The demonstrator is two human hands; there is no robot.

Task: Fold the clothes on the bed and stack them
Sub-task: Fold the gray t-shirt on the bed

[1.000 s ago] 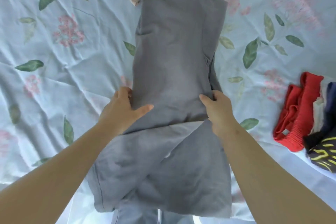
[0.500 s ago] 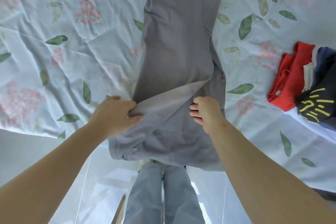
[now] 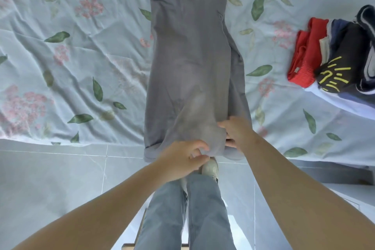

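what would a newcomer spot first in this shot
The long grey garment, folded into a narrow strip down the middle of the floral bedsheet, dominates the view. At its near end, by the bed's edge, the left hand and right hand both grip the fabric. At the right edge sits a stack of folded clothes, red and dark with yellow marks.

Garment (image 3: 188,46): the wide diagonal flap is gone; the near end now bunches narrow over the edge of the bed (image 3: 81,57).
Left hand (image 3: 182,160): you bring it back from mid-length to that near end, where it pinches the hem.
Right hand (image 3: 237,132): you draw it back too, gripping the near right corner.
View: you tip down; floor (image 3: 50,178) and jeans (image 3: 203,209) come in.
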